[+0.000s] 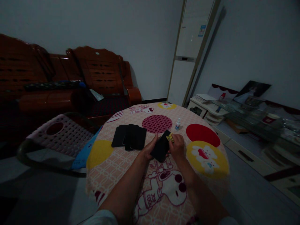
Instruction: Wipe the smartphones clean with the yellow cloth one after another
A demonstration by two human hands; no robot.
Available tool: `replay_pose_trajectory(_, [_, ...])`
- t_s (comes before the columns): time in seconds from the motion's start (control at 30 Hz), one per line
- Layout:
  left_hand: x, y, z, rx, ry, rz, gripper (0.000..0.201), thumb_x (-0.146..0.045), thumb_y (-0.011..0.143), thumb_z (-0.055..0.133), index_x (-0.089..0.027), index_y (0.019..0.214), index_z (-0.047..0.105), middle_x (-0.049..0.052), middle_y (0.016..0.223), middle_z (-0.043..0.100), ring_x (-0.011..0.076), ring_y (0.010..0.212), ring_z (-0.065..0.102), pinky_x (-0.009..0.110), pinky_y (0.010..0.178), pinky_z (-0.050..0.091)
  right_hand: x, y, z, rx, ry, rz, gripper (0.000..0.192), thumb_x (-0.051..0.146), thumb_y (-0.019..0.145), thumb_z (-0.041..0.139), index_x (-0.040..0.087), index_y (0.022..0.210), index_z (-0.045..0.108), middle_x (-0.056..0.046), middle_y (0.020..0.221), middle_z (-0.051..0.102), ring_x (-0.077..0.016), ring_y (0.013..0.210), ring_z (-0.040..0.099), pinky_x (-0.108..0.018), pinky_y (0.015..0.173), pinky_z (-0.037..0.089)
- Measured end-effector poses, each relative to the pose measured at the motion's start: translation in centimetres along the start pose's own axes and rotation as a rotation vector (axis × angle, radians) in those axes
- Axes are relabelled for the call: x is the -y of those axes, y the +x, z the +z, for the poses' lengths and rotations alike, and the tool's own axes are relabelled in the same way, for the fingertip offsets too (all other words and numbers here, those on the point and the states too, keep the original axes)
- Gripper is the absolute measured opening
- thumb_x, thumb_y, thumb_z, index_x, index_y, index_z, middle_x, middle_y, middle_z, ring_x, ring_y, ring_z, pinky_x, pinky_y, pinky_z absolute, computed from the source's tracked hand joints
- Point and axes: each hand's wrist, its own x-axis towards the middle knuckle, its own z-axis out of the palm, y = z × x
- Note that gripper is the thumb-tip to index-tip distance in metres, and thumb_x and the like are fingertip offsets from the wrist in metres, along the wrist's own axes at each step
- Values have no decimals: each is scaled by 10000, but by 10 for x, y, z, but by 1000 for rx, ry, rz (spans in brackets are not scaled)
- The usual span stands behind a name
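Note:
My left hand grips the left edge of a dark smartphone, which is tilted above the round table. Pinched in my right hand is a small yellow cloth, pressed against the phone's upper right part. Left of my hands, several flat black devices, like phones or tablets, lie overlapping on the tablecloth. Just beyond my right hand stands a small white bottle with a blue label. The undersides of my fingers behind the phone are mostly hidden.
A patterned tablecloth covers the round table. To the left are a woven chair and wooden sofas. A tall white air conditioner stands at the back. On the right is a low cabinet with a glass top.

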Motion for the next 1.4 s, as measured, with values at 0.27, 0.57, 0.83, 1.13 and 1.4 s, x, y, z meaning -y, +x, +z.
replay_pose_trajectory(0.27, [-2, 5, -5, -102, -28, 137, 557, -563, 895, 387, -109, 1105, 632, 112, 859, 690, 189, 764, 669, 260, 700, 515, 36, -9, -4, 193, 139, -185, 213, 134, 783, 525, 168, 976, 606, -94, 916, 594, -238, 913, 517, -393, 821, 463])
replay_pose_trajectory(0.57, [3, 4, -5, -50, 38, 24, 600, -614, 868, 381, -140, 1169, 590, 123, 881, 689, 216, 740, 675, 330, 697, 529, 16, -2, 1, 20, 39, -76, 248, 121, 827, 483, 152, 1048, 590, -119, 964, 584, -248, 950, 500, -415, 851, 451])
replay_pose_trajectory(0.83, [7, 4, -6, -20, 83, -48, 651, -682, 801, 433, -185, 1200, 560, 125, 883, 684, 265, 747, 675, 415, 677, 535, 6, 1, 2, -19, 3, -25, 243, 127, 835, 479, 158, 1049, 589, -108, 951, 583, -244, 945, 498, -412, 848, 445])
replay_pose_trajectory(1.13, [1, 10, -5, -231, -53, 103, 541, -658, 791, 496, -133, 756, 620, 45, 656, 649, 152, 596, 636, 218, 550, 472, 47, -9, 3, 168, 147, -169, 222, 133, 820, 504, 169, 1022, 591, -96, 957, 590, -242, 939, 508, -404, 847, 460])
replay_pose_trajectory(1.4, [-4, 8, -8, -200, -137, 193, 651, -680, 819, 416, -100, 984, 660, 110, 772, 696, 193, 682, 672, 261, 617, 506, 62, -14, 2, 259, 201, -282, 203, 140, 780, 544, 166, 974, 601, -93, 912, 596, -241, 919, 511, -403, 819, 457])
